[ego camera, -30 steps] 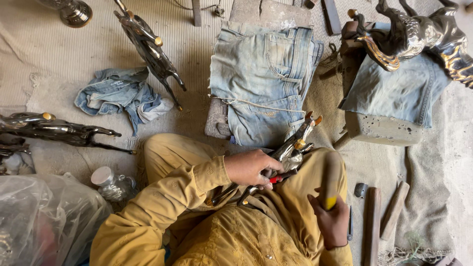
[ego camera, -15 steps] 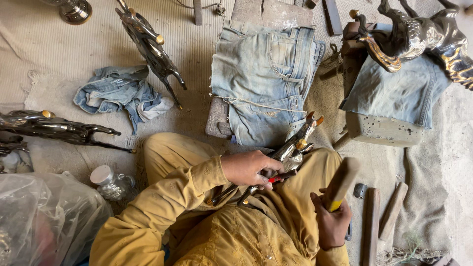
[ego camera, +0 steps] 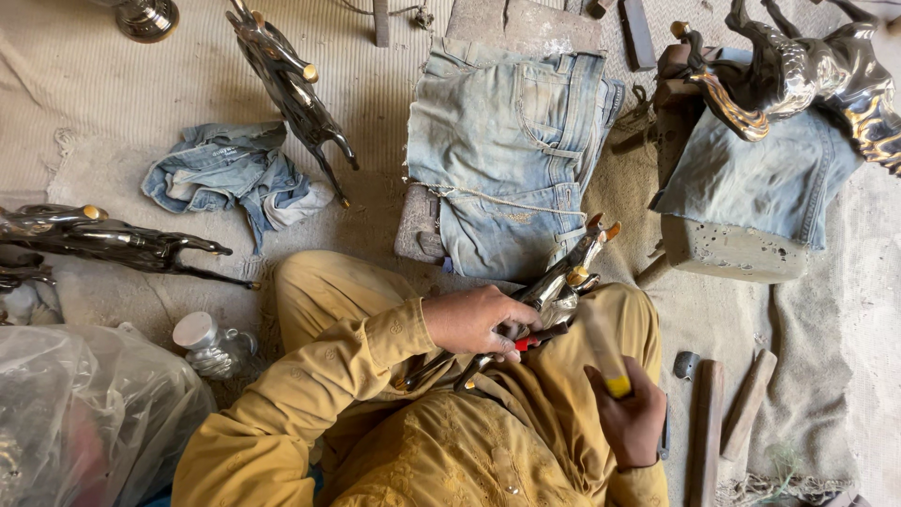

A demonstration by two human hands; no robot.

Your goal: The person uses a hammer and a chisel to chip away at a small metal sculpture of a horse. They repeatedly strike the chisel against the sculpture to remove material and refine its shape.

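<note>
— While seated cross-legged on the floor, what is the worker in mustard-yellow clothes holding?

— A polished metal horse figurine (ego camera: 563, 282) lies across the lap. The left hand (ego camera: 479, 321) has its grip clamped on the body; the right hand (ego camera: 627, 418) is wrapped around a wooden-handled tool (ego camera: 605, 352) with a yellow band, blurred and raised just beside the piece.

— How is a step like this done well?

— By the look of it, a firm hold with the figurine braced against the thigh, and short, controlled strokes that keep clear of the thin legs.

— And the setting?

— A pale woven mat (ego camera: 103, 84) covers the floor. Folded denim (ego camera: 511, 141) pads a block ahead; a crumpled denim rag (ego camera: 230, 178) lies to the left. Dark finished figurines (ego camera: 291, 84) rest around, a larger one (ego camera: 798, 70) on a cloth-draped block to the right. A clear plastic bag (ego camera: 84, 413) sits at lower left, wooden sticks (ego camera: 727, 418) at lower right.
</note>
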